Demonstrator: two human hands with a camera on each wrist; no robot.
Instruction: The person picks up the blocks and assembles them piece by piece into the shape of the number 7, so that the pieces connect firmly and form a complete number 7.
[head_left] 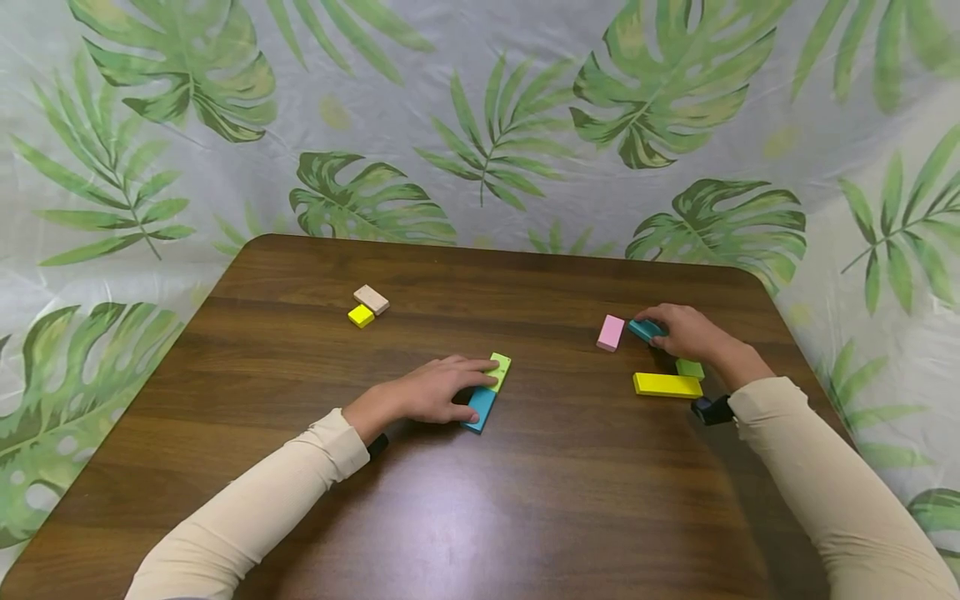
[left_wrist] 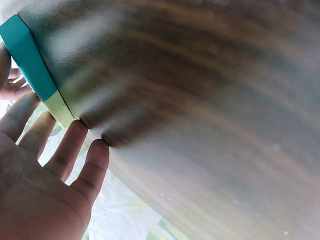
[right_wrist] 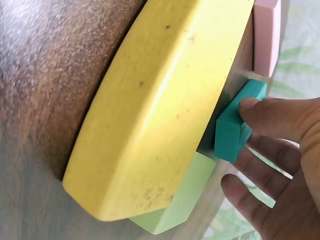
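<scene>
My left hand (head_left: 438,390) rests with spread, fairly straight fingers on a blue block (head_left: 482,408) and a light green block (head_left: 498,372), which lie end to end in one line. In the left wrist view the fingertips touch the green block (left_wrist: 60,109) and the table beside it; the blue block (left_wrist: 31,62) lies beyond. My right hand (head_left: 692,335) pinches a teal block (head_left: 645,330) between thumb and fingers. The right wrist view shows the thumb on the near face of this teal block (right_wrist: 235,122), the fingers behind it.
A pink block (head_left: 611,332) lies just left of the teal one. Nearer me, a long yellow block (head_left: 667,385) touches a green block (head_left: 689,369). At the back left, a small yellow block (head_left: 361,316) sits against a beige block (head_left: 372,299). A leaf-patterned cloth hangs behind the table.
</scene>
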